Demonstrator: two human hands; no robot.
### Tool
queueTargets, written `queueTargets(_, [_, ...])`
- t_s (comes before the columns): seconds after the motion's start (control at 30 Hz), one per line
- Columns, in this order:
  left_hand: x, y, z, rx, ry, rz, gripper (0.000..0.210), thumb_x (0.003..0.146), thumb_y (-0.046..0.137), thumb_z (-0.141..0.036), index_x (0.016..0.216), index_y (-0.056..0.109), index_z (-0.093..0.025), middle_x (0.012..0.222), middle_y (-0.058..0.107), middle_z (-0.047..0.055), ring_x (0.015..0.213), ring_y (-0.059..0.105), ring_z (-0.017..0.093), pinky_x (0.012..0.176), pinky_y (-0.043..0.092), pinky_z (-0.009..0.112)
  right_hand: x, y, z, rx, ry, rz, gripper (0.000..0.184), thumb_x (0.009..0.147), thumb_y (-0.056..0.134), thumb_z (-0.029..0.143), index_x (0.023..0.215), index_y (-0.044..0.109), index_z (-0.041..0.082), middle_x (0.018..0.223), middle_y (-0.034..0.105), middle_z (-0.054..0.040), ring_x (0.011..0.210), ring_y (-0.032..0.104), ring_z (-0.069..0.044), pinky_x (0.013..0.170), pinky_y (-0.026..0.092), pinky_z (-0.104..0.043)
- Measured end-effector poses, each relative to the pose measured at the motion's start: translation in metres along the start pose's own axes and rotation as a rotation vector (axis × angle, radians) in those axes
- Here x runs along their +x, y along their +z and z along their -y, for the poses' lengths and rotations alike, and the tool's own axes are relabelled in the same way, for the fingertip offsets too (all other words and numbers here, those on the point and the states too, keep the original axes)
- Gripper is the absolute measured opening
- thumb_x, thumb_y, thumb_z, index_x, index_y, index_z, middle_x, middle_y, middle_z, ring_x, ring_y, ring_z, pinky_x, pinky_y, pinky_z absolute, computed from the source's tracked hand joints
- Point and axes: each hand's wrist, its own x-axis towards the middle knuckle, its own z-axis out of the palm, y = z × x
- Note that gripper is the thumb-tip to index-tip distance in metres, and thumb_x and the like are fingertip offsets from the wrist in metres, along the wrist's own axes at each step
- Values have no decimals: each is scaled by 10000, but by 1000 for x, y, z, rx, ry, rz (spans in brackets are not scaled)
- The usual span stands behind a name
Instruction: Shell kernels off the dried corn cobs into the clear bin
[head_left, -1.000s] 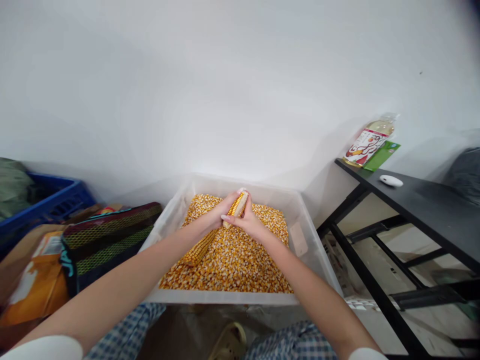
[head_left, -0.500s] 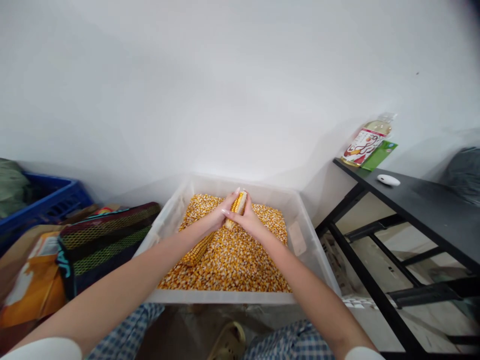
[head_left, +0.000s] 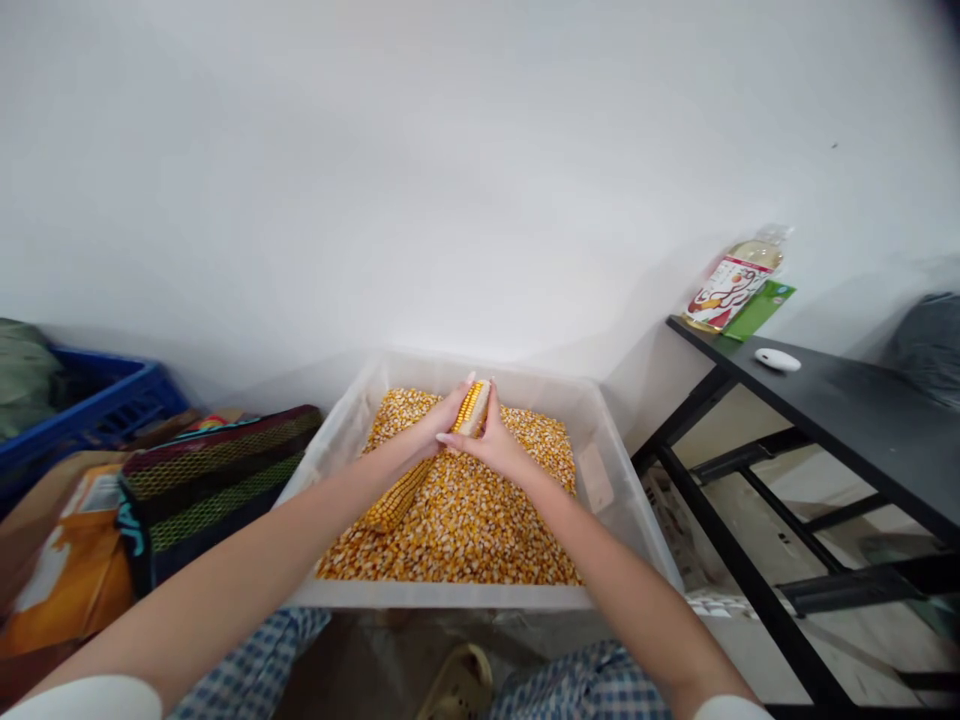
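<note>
Centrally, the left hand (head_left: 445, 418) and right hand (head_left: 496, 442) wrap a partly bare corncob (head_left: 472, 408), grip closed. Kernels (head_left: 480, 530) lie beneath.

Both bare forearms stretch forward from the lower corners and converge, the left forearm (head_left: 292, 545) slanting to the right and the right forearm (head_left: 600, 545) to the left. The left hand (head_left: 448, 414) and right hand (head_left: 496, 440) sit close together in a two-handed grip, fingertips pointing forward. The right thumb (head_left: 463, 442) reaches across toward the base of the left hand; most of the left fingers are hidden.
</note>
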Motion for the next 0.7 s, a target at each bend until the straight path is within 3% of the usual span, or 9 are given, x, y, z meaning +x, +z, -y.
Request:
queueTargets(0.13, [0,-4,1,-27,-71,14,474,792,480,-570,905,617,-131,603,607,31,540,577,137,494,451,219,1,-6,1,106,5,96,1108,662,680,477,1426,-94,266,1446,283,-90,1201,449,-213,985,411,-366])
queueTargets(0.27, [2,-7,-1,-15,-113,46,504,767,484,-606,906,616,-141,600,606,33,479,551,133,448,436,230,4,-12,0,162,127,190,1042,696,638,500,1422,-84,304,1357,417,-88,1076,548,-229,826,516,-392])
queueTargets(0.33, [3,-7,0,-8,-119,54,509,760,492,-610,918,617,-143,614,611,36,504,565,140,460,441,231,4,-11,-2,128,170,161,1067,674,655,507,1420,-83,315,1364,404,-90,1070,551,-234,823,516,-402])
queueTargets(0.47, [2,-6,4,36,-65,63,489,763,515,-584,944,614,-141,641,615,35,586,594,145,538,463,227,4,-9,-5,5,84,50,1201,580,747,459,1426,-84,271,1401,346,-95,1182,460,-224,1005,387,-395])
queueTargets(0.53, [1,-7,5,76,-41,75,477,761,527,-574,948,611,-143,639,613,30,572,584,136,545,462,226,4,-9,-5,8,48,100,1206,586,749,445,1427,-92,247,1375,381,-102,1187,454,-221,1025,362,-393])
queueTargets(0.7, [-1,-11,-3,122,-104,94,503,762,492,-609,940,606,-154,645,624,37,525,565,143,496,454,249,4,-16,-5,101,50,251,1164,641,714,438,1418,-131,248,1267,488,-105,1060,545,-213,912,465,-397])
